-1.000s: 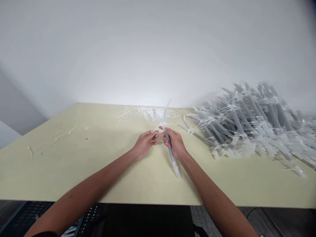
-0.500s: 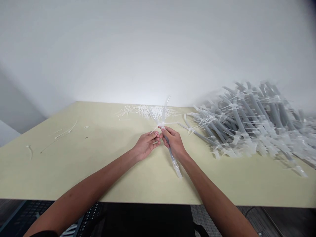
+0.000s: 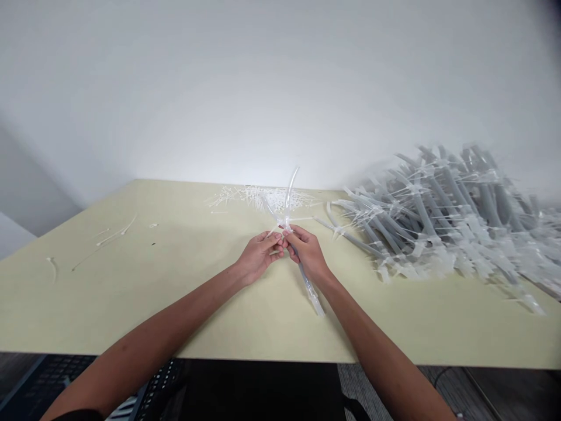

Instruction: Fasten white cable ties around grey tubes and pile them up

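One branched tube (image 3: pixel 307 285) is held over the middle of the bench (image 3: pixel 263 330). The fingers of the right hand (image 3: pixel 308 252) are closed around its grey stem, just below the junction; two clear branches extend upward, and the lower end points toward the near edge. The left hand (image 3: pixel 262 256) is just beside the right, fingers bent, tips together near the junction; whether they grip the thin white strip (image 3: pixel 272 230) cannot be determined. Beyond lie loose cable ties (image 3: pixel 258 197); similar tubes (image 3: pixel 423 213) are piled at right.
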### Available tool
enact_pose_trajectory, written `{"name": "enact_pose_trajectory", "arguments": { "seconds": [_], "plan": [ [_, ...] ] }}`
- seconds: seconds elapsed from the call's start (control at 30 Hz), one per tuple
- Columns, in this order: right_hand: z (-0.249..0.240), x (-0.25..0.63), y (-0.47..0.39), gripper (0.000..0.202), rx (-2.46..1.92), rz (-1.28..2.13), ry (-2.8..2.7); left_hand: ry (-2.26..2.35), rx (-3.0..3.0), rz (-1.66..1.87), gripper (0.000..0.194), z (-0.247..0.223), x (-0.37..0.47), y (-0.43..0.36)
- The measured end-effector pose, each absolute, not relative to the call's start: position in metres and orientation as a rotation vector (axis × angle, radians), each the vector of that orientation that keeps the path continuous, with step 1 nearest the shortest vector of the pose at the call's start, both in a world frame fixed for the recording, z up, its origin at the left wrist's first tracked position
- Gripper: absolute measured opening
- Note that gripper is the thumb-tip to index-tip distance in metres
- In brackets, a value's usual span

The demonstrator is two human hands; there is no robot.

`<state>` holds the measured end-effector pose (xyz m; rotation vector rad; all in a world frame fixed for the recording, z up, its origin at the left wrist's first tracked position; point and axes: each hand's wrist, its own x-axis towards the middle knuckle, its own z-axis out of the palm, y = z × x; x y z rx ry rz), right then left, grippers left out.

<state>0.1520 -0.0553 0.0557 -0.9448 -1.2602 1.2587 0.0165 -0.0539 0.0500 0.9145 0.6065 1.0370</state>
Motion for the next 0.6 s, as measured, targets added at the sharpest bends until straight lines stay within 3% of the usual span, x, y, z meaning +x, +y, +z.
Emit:
{"name": "enact_pose_trajectory", "arguments": {
  "seconds": [0.6],
  "plan": [
    [0.0509,0.1543,-0.0529,0.037,-1.117,1.064,-1.343,0.709,1.063,1.046,0.024,0.0422,0.0076,-0.0461]
  ]
}}
